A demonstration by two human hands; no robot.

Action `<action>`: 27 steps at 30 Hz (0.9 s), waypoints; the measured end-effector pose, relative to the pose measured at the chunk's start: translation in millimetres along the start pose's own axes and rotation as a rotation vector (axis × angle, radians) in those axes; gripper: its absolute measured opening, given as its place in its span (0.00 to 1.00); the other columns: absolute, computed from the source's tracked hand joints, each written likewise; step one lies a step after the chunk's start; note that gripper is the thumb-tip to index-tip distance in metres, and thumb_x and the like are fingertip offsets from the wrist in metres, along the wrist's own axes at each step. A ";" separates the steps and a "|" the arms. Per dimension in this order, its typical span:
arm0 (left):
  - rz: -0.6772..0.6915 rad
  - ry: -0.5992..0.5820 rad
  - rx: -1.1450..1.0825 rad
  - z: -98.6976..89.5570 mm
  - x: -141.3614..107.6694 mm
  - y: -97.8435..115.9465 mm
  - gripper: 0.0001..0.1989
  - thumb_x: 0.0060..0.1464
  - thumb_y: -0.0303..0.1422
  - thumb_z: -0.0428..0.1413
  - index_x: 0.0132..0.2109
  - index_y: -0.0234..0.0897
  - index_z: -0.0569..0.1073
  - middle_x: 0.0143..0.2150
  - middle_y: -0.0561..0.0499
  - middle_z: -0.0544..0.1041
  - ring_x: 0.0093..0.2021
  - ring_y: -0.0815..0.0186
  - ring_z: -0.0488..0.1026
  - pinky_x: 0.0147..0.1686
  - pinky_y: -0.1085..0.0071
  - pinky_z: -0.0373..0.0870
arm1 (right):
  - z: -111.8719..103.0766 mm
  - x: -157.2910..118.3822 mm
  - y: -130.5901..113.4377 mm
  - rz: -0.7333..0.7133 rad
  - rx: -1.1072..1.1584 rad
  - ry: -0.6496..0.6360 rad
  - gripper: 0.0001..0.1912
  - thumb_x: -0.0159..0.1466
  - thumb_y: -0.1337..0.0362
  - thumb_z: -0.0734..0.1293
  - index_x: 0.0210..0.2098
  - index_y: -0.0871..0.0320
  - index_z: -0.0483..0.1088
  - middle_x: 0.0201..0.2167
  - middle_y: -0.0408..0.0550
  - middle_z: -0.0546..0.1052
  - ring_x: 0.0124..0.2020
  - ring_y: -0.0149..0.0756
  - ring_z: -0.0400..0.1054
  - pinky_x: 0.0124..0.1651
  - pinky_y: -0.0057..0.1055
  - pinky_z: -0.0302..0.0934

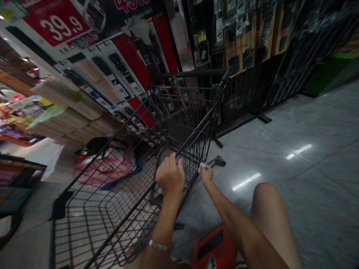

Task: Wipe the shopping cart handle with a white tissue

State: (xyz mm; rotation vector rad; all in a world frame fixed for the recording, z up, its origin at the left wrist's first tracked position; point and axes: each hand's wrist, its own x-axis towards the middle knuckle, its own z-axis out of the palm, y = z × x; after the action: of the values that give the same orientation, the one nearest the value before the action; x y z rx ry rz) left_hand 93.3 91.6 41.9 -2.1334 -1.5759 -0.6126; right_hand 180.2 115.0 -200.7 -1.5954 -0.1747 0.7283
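Note:
A black wire shopping cart (pixel 134 201) stands in front of me, its handle bar at the far end. My left hand (pixel 170 173), with a bracelet on its wrist, is closed around the cart's near top rail. Lower and to the right, my right hand (pixel 206 173) pinches a small white cloth (pixel 201 166) against the cart's lower side frame. A wheel of the cart shows just beyond that hand.
Packaged goods hang on a rack (pixel 120 71) behind the cart, under a red price sign (pixel 57 24). Stacked packages (pixel 67 119) and a pink bag (pixel 105 166) are at the left. An orange object (pixel 214 248) is below my arms; a green box (pixel 325 74) stands far right.

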 end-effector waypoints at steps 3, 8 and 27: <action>-0.030 -0.012 -0.020 0.1 0.1 0.6 0.13 0.57 0.38 0.51 0.46 0.36 0.72 0.31 0.49 0.76 0.33 0.60 0.71 0.31 0.66 0.60 | 6.1 -3.6 0.3 0.040 0.042 -0.004 0.12 0.44 0.58 0.66 0.23 0.60 0.74 0.22 0.47 0.77 0.26 0.38 0.70 0.29 0.30 0.63; -0.021 0.008 -0.027 0.6 1.1 0.5 0.12 0.56 0.37 0.51 0.45 0.36 0.72 0.30 0.50 0.75 0.32 0.61 0.71 0.29 0.66 0.59 | 10.9 -29.9 8.7 0.114 0.110 -0.045 0.11 0.40 0.57 0.70 0.17 0.59 0.70 0.14 0.43 0.72 0.19 0.35 0.67 0.22 0.28 0.60; 0.001 0.035 -0.012 0.7 0.3 0.5 0.12 0.56 0.36 0.53 0.45 0.36 0.72 0.30 0.51 0.76 0.32 0.61 0.72 0.30 0.66 0.59 | 2.4 -18.7 0.4 0.080 0.102 0.040 0.08 0.39 0.61 0.70 0.16 0.58 0.68 0.11 0.40 0.68 0.15 0.32 0.62 0.18 0.26 0.55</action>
State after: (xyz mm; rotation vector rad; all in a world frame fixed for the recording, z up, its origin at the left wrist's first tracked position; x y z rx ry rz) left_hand 94.0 92.1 41.4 -2.1204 -1.5565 -0.6578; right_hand 164.1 107.4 -194.6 -1.5256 -0.0435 0.7548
